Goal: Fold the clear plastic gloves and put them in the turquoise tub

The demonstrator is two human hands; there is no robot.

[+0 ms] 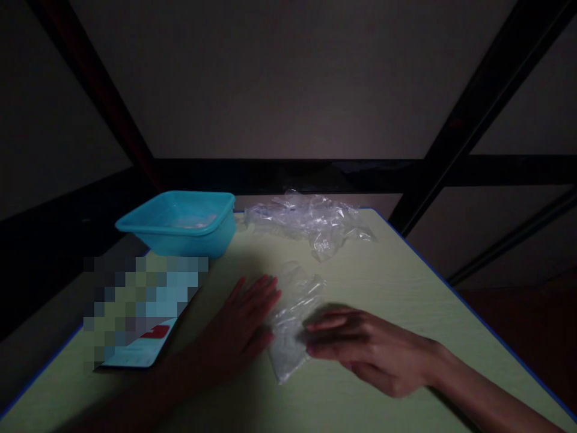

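Note:
A small clear plastic bag (293, 325) lies flat on the table between my two hands, its upper end loose and wrinkled. On its left edge rests my left hand (246, 319), open, with the fingers stretched out and their tips touching the plastic. My right hand (369, 349) is at the bag's right edge, fingers reaching left and slightly bent, the tips against the plastic. I see nothing gripped in either hand. Beyond the bag, a heap of crumpled clear plastic bags (315, 219) lies at the far end of the table.
A turquoise plastic basin (193, 240) stands at the table's far left corner, with something pale inside. Nearer along the left edge lies a flat phone-like device (135, 355), mostly blurred out. The pale table (383, 276) has blue edging, and a dark-framed wall rises behind it.

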